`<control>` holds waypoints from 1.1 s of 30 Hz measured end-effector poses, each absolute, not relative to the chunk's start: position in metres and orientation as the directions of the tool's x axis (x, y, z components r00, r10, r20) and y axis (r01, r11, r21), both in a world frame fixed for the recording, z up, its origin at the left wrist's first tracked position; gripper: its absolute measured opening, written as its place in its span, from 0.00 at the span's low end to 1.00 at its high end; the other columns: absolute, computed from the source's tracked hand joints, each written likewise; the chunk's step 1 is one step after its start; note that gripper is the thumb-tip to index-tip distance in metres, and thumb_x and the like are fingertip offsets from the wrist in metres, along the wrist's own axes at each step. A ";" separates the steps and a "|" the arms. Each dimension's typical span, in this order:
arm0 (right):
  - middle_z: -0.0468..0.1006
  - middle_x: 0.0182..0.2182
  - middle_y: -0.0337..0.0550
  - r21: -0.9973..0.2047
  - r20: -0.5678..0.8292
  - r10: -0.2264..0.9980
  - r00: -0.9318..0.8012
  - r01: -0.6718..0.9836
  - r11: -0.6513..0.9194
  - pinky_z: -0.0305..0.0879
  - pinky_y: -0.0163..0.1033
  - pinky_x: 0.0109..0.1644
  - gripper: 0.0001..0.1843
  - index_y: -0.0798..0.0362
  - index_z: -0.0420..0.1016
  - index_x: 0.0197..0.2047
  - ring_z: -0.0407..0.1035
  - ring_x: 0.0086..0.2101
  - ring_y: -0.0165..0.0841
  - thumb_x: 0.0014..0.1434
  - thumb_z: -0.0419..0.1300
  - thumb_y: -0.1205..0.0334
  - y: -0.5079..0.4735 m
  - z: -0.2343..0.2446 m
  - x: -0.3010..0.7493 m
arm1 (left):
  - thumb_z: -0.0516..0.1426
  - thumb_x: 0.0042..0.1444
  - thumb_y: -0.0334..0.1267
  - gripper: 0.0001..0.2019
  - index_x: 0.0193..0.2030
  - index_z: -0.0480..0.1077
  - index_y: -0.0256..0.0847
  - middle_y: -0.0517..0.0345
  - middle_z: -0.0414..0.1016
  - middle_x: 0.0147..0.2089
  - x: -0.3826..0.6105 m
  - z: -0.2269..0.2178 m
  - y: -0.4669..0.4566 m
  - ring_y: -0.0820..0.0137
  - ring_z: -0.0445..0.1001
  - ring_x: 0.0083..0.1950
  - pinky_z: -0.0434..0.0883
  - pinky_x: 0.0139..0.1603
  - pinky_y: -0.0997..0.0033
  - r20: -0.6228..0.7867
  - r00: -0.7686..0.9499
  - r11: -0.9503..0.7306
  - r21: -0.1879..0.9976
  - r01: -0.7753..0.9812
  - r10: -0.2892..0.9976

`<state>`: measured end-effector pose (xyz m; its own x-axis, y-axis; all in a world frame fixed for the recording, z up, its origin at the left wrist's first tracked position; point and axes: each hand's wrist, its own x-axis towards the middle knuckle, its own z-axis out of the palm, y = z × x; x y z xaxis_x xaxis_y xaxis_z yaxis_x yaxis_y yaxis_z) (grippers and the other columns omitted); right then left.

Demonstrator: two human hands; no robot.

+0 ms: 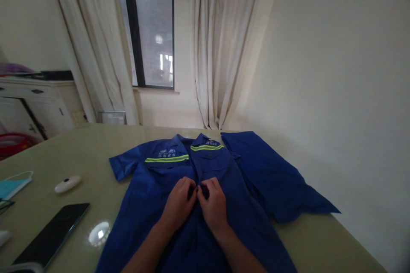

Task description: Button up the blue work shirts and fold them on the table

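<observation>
A blue short-sleeved work shirt (144, 204) lies face up on the table, its collar at the far end. Yellow-green reflective strips cross both sides of its chest, with white lettering above them. My left hand (182, 200) pinches the left front edge around the middle of the shirt. Right beside it, my right hand (213, 200) pinches the facing front edge, thumb and fingertips together. The fingertips of both hands nearly meet at the front opening. Whatever small part lies between them is hidden.
Another dark blue garment (272, 175) lies to the right, partly against the shirt. On the left of the table (105, 140) are a black tablet-like device (53, 234), a white mouse-shaped object (68, 184) and a light blue face mask (14, 188). A wall borders the right side.
</observation>
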<state>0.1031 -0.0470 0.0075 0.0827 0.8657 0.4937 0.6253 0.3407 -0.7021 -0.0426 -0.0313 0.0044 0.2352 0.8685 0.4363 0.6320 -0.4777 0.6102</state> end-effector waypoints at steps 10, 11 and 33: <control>0.79 0.37 0.45 -0.758 0.429 0.903 -0.024 0.534 0.374 0.66 0.37 0.44 0.09 0.51 0.81 0.40 0.74 0.38 0.36 0.64 0.58 0.64 -0.048 0.009 0.107 | 0.47 0.67 0.34 0.09 0.43 0.68 0.44 0.54 0.74 0.42 -0.045 0.001 -0.033 0.63 0.74 0.45 0.71 0.48 0.64 0.426 0.255 -0.486 0.625 0.611 0.868; 0.80 0.36 0.44 -0.782 0.413 0.910 -0.035 0.498 0.374 0.66 0.36 0.43 0.11 0.51 0.81 0.41 0.73 0.37 0.36 0.66 0.56 0.61 -0.047 0.010 0.108 | 0.47 0.67 0.34 0.09 0.43 0.68 0.44 0.54 0.74 0.42 -0.045 0.000 -0.032 0.63 0.74 0.44 0.71 0.48 0.64 0.422 0.243 -0.476 0.632 0.612 0.873; 0.75 0.31 0.38 -0.749 0.371 0.928 -0.044 0.576 0.327 0.62 0.34 0.36 0.07 0.50 0.77 0.34 0.70 0.30 0.32 0.61 0.58 0.66 -0.041 0.004 0.103 | 0.53 0.63 0.45 0.10 0.38 0.72 0.44 0.57 0.80 0.35 -0.041 0.004 -0.032 0.64 0.79 0.37 0.70 0.40 0.68 0.269 0.075 -0.268 0.812 0.518 0.960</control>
